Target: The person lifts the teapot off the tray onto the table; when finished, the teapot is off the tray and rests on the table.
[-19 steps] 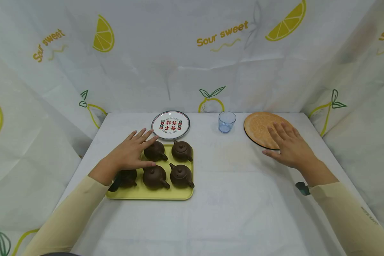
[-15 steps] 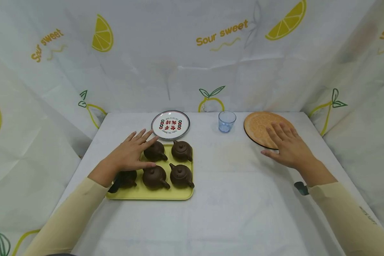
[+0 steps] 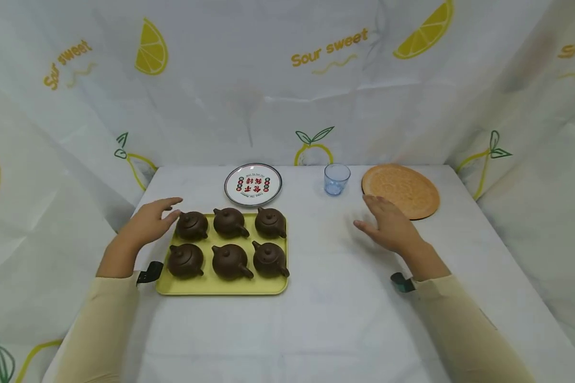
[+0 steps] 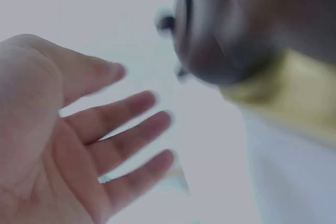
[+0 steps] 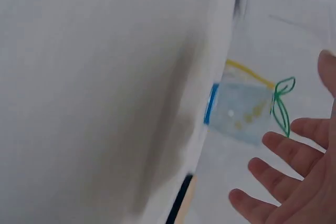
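Several small dark brown teapots with lids stand in rows on a yellow tray (image 3: 220, 289). My left hand (image 3: 146, 223) hovers at the tray's left edge, closest to the far-left teapot (image 3: 191, 225). Its fingers are relaxed and hold nothing; in the left wrist view a gap separates them from the blurred teapot (image 4: 210, 35). Over the right half of the table, my right hand (image 3: 390, 226) is raised with loose fingers and nothing in them. It is just in front of a round, orange-brown, dark-edged board (image 3: 402, 189). A clear bluish glass (image 3: 336, 180) stands farther back.
Behind the tray lies a white round plate (image 3: 253, 184) with red lettering and a dark rim. A white cloth covers the table (image 3: 316, 319). White curtains (image 3: 268, 80) printed with lemons enclose the back and sides.
My left hand has drawn back left from above the teapots, uncovering the left ones. My right hand has moved left, off the round board. The head view has shifted slightly.
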